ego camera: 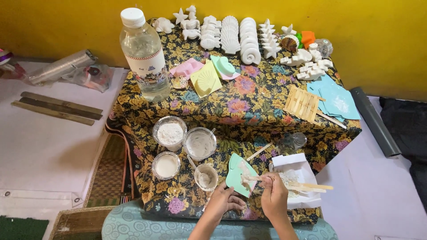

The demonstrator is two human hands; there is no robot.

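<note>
Near the front edge of the low table (267, 106), which is covered with a flowered cloth, the left hand (224, 200) keeps a light green mould (235, 173) steady. Its fingers are closed on the lower edge of the mould, so that the mould does not slide. The mould lies flat on the cloth, its long axis going from the front edge toward the back, with the narrower end pointing away from the person.

The right hand (273, 193) is closed on a wooden stick (251, 178). The stick lies almost across, and its white, wet tip points left onto the mould.

Just right of the hands is a white paper tray (296, 162) with more sticks (311, 186). To the left stand four small cups (184, 151) of white powder and paste, within easy reach. Finished white casts (240, 38) are in rows along the back edge, beside a water bottle (144, 53).
</note>
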